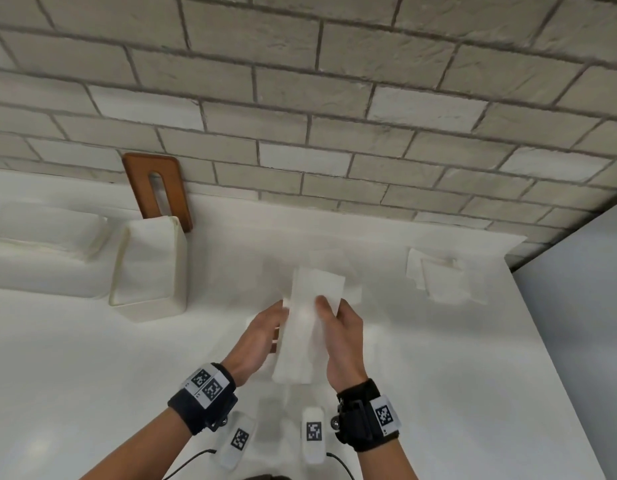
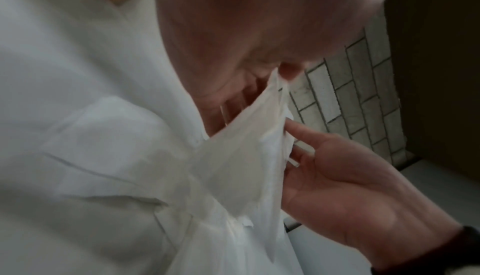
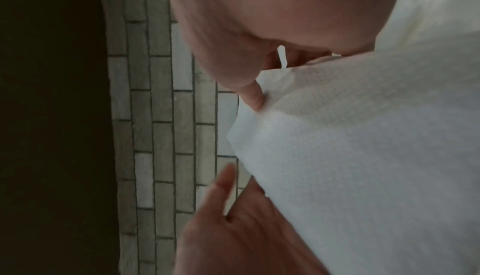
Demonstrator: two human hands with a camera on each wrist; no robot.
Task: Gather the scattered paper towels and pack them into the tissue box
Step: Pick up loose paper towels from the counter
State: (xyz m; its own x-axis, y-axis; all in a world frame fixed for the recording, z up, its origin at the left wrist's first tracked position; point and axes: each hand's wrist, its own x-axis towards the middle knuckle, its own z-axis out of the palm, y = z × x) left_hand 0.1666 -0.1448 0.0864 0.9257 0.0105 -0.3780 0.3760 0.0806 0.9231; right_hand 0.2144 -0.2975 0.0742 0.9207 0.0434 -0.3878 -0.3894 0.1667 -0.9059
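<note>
Your left hand (image 1: 262, 336) and right hand (image 1: 341, 336) both pinch the stack of paper towels (image 1: 308, 327), held above the desk (image 1: 438, 375) right of the tissue box (image 1: 151, 268). It's light, soft and floppy, so grip both long edges near the middle.

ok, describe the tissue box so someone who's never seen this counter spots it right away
Start at the brick wall and drop to the white counter below it, left of both hands. The tissue box is the cream open-topped container lying tipped there, its brown wooden slotted lid leaning on the wall right behind it. Unlike the flat paper towels at far right, it is rigid and boxy.
</note>
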